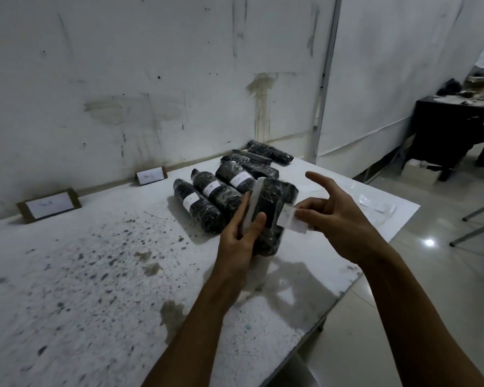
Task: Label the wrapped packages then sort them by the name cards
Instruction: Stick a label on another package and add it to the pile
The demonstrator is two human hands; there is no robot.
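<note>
My left hand (242, 233) grips a dark wrapped package (274, 210) just above the white table (95, 275), together with a pale strip (252, 208) under its thumb. My right hand (338, 213) pinches a small white label (292, 220) against the package's right side, index finger raised. Behind lie three bottle-shaped wrapped packages with white labels (199, 205), (215, 188), (236, 177), and further dark packages (271, 153) at the table's back. Two name cards stand against the wall: one at far left (49, 205), one further right (151, 175).
Loose transparent wrappers and white slips (372, 202) lie near the table's right edge. The tabletop is stained with dark spots on the left. A dark desk (453, 129) with clutter stands at the far right across a tiled floor.
</note>
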